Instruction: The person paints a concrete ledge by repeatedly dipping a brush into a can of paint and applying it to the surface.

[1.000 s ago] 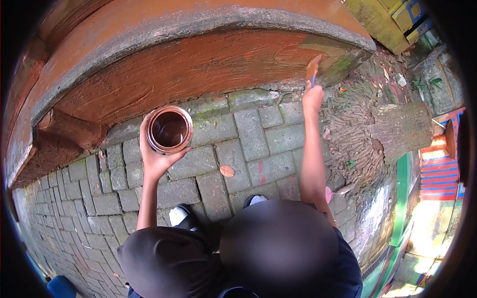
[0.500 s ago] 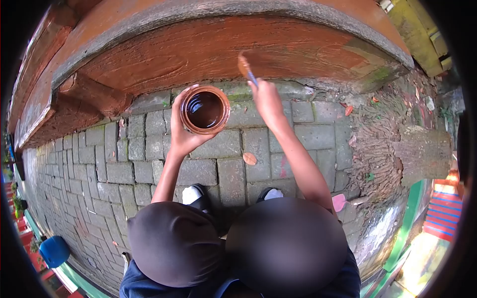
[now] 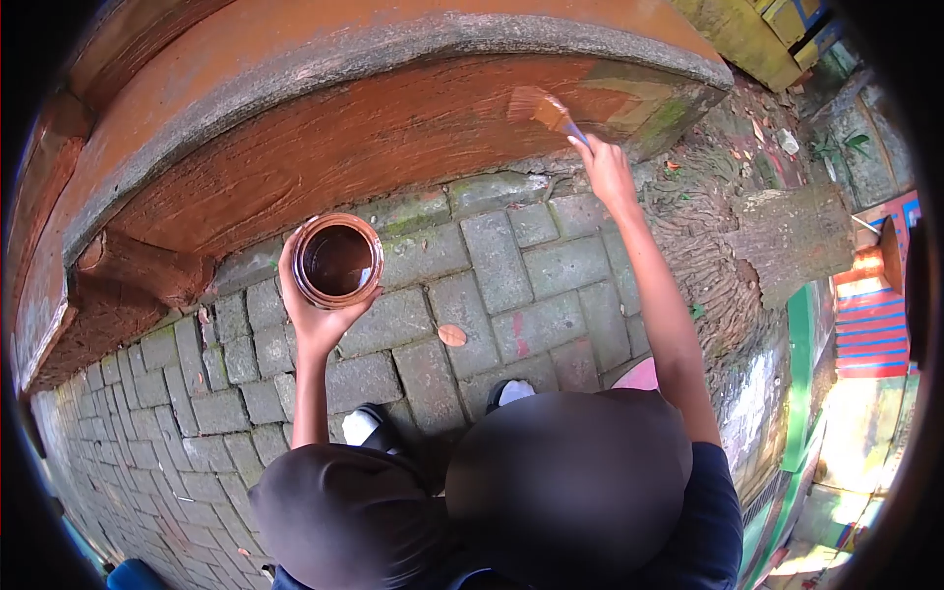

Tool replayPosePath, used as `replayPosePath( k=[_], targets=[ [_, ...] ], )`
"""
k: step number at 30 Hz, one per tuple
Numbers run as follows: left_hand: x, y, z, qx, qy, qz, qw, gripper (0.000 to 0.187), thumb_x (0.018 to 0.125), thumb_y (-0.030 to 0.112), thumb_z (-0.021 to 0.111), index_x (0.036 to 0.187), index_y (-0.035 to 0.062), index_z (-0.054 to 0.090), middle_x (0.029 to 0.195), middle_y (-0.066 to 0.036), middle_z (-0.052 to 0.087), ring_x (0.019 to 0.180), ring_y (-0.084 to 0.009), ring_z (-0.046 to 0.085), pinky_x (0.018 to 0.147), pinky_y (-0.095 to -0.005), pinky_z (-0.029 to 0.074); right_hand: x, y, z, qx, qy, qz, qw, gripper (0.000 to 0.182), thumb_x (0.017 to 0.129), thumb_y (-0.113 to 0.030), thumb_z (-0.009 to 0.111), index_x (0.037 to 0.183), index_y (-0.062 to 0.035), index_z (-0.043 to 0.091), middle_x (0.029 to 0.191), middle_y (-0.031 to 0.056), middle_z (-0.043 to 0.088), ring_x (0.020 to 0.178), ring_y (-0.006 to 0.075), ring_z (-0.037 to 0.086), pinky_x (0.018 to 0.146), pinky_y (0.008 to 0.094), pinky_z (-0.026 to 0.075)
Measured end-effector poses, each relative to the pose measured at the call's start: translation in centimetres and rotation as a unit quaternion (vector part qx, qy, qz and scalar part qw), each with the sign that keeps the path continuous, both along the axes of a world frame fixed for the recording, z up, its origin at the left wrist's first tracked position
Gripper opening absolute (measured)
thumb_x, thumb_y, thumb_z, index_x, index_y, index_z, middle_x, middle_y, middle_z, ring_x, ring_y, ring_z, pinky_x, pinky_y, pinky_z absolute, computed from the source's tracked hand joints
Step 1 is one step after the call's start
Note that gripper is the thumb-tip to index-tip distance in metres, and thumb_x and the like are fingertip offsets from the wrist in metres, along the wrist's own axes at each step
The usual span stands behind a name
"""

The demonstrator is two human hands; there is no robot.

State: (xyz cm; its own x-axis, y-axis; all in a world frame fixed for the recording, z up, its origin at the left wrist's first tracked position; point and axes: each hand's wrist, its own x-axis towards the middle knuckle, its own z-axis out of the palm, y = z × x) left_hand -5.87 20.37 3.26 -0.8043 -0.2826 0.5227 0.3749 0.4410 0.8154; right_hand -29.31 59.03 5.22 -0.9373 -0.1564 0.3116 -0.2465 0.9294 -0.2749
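Observation:
My left hand (image 3: 324, 323) is wrapped round an uncovered paint can (image 3: 376, 258) with dark brown paint (image 3: 337, 262) inside. A paintbrush (image 3: 558, 119) with a blue handle is gripped in my right hand (image 3: 609, 173). Its brown-coated bristles meet the reddish-brown wall face (image 3: 393, 133), near the right part, where duller, greenish patches (image 3: 664, 116) show. My right fingers are closed around the handle, which they partly hide.
Grey paving blocks (image 3: 388, 320) lie underfoot, with a dry leaf (image 3: 452, 335) on them. A rough grey ledge (image 3: 393, 51) overhangs the wall face. Gnarled roots and a trunk (image 3: 792, 241) stand to the right. A brown support (image 3: 147, 270) juts out at left.
My right hand and the paintbrush have moved right along the wall face. The view has turned, and the paint can now appears lower and further left, still in my left hand.

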Motion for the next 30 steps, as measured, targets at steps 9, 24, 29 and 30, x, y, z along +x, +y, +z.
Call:
replayPosePath(
  k=[9, 24, 29, 30],
  targets=[
    [0.3, 0.8, 0.7, 0.007, 0.005, -0.041, 0.999, 0.113, 0.054, 0.023, 0.095, 0.142, -0.0001, 0.029, 0.136, -0.017, 0.047, 0.125, -0.0277, 0.05, 0.107, -0.0418, 0.041, -5.3, 11.6, -3.0, -0.076, -0.032, -0.309, 0.948, 0.038, 0.095, -0.033, 0.056, 0.097, 0.003, 0.068, 0.097, 0.0291, 0.066, 0.097, 0.045, 0.063, 0.081, 0.0511, 0.05],
    [-0.5, 1.9, 0.7, 0.003, 0.003, -0.033, 0.999, 0.11, 0.054, 0.025, 0.095, 0.141, 0.0009, 0.031, 0.138, -0.016, 0.047, 0.126, -0.0282, 0.049, 0.109, -0.0418, 0.039, 1.6, -4.9, 5.3, -0.2, 0.145, -0.117, 0.962, 0.022, 0.096, -0.009, 0.047, 0.109, 0.0048, 0.057, 0.074, 0.0303, 0.063, 0.075, 0.0475, 0.063, 0.062, 0.0549, 0.047],
    [-0.5, 2.8, 0.7, 0.008, 0.001, -0.055, 0.998, 0.111, 0.054, 0.024, 0.095, 0.141, 0.0, 0.031, 0.139, -0.016, 0.045, 0.126, -0.0281, 0.049, 0.108, -0.0417, 0.04, 3.9, -10.4, 5.8, -0.216, 0.112, -0.086, 0.966, 0.028, 0.098, -0.01, 0.045, 0.115, 0.0104, 0.054, 0.068, 0.0294, 0.062, 0.069, 0.0453, 0.064, 0.058, 0.0534, 0.049],
    [-0.4, 2.8, 0.5, 0.015, 0.002, -0.061, 0.998, 0.111, 0.054, 0.024, 0.095, 0.141, 0.0, 0.031, 0.138, -0.016, 0.046, 0.126, -0.0281, 0.049, 0.108, -0.0418, 0.04, 4.7, -11.7, 5.6, -0.23, 0.096, -0.074, 0.966, 0.03, 0.098, -0.01, 0.046, 0.118, 0.0109, 0.053, 0.067, 0.0285, 0.061, 0.067, 0.0446, 0.064, 0.057, 0.0527, 0.049]
  ],
)
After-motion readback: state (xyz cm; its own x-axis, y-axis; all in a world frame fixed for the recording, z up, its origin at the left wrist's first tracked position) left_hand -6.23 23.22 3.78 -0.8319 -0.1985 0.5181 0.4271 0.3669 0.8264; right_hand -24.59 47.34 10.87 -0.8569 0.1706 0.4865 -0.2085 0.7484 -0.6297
